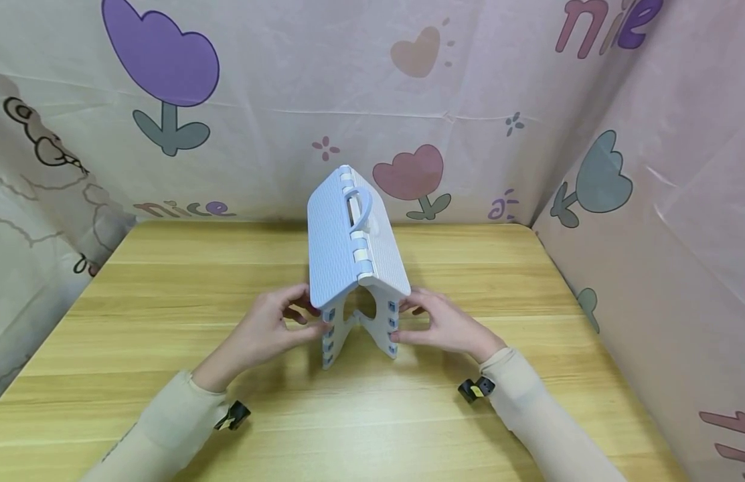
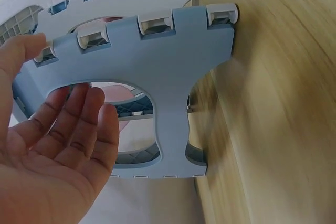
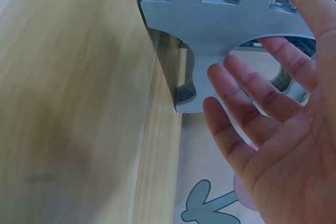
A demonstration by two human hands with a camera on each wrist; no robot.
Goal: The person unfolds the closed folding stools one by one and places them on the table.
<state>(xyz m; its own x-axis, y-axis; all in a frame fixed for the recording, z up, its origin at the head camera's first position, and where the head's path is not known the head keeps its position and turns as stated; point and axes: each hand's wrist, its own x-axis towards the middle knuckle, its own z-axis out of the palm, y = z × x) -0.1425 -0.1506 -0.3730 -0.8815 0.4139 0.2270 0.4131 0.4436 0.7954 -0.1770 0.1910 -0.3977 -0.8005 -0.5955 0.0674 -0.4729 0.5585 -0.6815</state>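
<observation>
A folding step stool [image 1: 331, 234], pale blue on one half and white on the other, stands half folded on the table, its top peaked like a roof. A blue carry handle [image 1: 364, 209] sits at the ridge. On the left side, my left hand [image 1: 270, 325] grips a leg panel, thumb on the hinged edge and fingertips at the oval cutout in the left wrist view. My right hand [image 1: 447, 325] holds the opposite leg panel [image 3: 210, 19], thumb at its hinges and forefinger reaching into the cutout; the other fingers are spread loosely.
The wooden table [image 1: 167, 301] runs back to a printed curtain [image 1: 276, 134] with flowers and hearts. More curtain [image 1: 667, 234] closes off the right side. Small black devices [image 1: 233, 415] are worn at both wrists.
</observation>
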